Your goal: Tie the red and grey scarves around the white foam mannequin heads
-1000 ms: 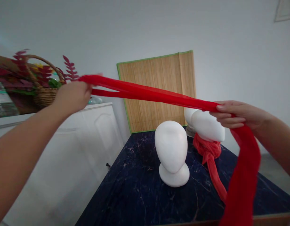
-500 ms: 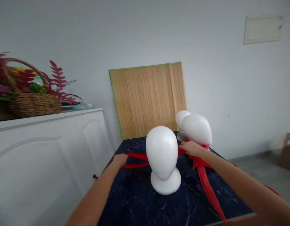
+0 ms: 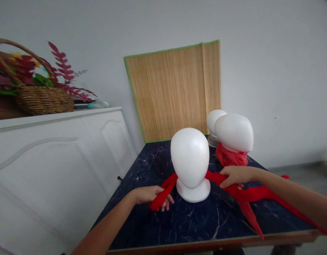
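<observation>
A white foam mannequin head (image 3: 190,159) stands upright on the dark blue table, its face smooth and featureless. A red scarf (image 3: 213,177) runs behind its neck and comes out on both sides. To the left of the neck, my left hand (image 3: 150,194) holds one part of the scarf, which crosses its fingers; the fingertips show below the cloth. On the right, my right hand (image 3: 237,175) is closed around the other part, and the long rest trails under my forearm towards the table's right edge.
Behind my right hand stands a second foam head (image 3: 234,134) with red cloth (image 3: 232,156) around its neck, and a third head (image 3: 214,122) farther back. A bamboo mat (image 3: 174,92) leans on the wall. The white cabinet (image 3: 73,148) at left bears a flower basket (image 3: 45,100).
Both hands have come nearer to me, drawing the scarf forward around the neck on either side. The view has tilted down, and the second head's wrapped neck now shows more.
</observation>
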`<state>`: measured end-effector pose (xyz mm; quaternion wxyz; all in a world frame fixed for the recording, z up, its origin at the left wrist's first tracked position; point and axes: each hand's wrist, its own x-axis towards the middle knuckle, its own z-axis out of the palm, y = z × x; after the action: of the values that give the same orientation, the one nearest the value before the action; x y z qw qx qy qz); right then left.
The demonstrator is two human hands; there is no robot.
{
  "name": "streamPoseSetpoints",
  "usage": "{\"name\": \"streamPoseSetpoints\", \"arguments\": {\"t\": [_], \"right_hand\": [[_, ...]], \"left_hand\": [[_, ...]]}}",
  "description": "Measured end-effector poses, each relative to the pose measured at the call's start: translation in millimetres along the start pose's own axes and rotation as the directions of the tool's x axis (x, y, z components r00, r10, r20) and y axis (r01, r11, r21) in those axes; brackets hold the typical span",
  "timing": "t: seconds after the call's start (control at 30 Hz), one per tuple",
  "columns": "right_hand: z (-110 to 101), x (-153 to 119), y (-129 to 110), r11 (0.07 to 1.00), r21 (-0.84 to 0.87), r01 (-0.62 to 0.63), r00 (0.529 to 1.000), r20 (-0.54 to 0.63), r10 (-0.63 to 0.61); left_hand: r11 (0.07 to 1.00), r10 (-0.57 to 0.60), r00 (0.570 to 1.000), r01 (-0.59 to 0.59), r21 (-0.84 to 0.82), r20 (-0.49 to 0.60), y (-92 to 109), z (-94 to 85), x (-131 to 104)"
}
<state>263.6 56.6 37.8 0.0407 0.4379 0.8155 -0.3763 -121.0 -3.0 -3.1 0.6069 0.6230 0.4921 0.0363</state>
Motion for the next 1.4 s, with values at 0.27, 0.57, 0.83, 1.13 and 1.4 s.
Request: {"name": "streamPoseSetpoints", "arguments": {"t": [0.27,0.57,0.83,1.13,1.4], "right_hand": [[80,29,-58,0.493,0.870,0.028,0.999,-0.006,-0.046],[113,18,-74,0.205,0.979,0.015,0.998,-0.003,-0.057],[134,29,-62,0.503,0.807,0.309,0.916,-0.395,0.072],[88,40,-16,0.939,0.220,0.265,0.760,-0.647,-0.063],[72,48,-11,0.933,-0.358,0.024,0.724,-0.637,-0.263]], "left_hand": [[0.870,0.282,0.890,-0.394,-0.294,-0.358,20,77.3,35],[0.844,0.419,0.614,-0.535,0.038,-0.669,18,108.6,65],[0.881,0.368,0.551,-0.463,0.091,-0.749,35,119.0,63],[0.647,0.124,0.847,-0.464,-0.605,-0.517,36,98.5,37],[0.672,0.175,0.949,-0.310,-0.673,-0.262,26,95.6,-7]]}}
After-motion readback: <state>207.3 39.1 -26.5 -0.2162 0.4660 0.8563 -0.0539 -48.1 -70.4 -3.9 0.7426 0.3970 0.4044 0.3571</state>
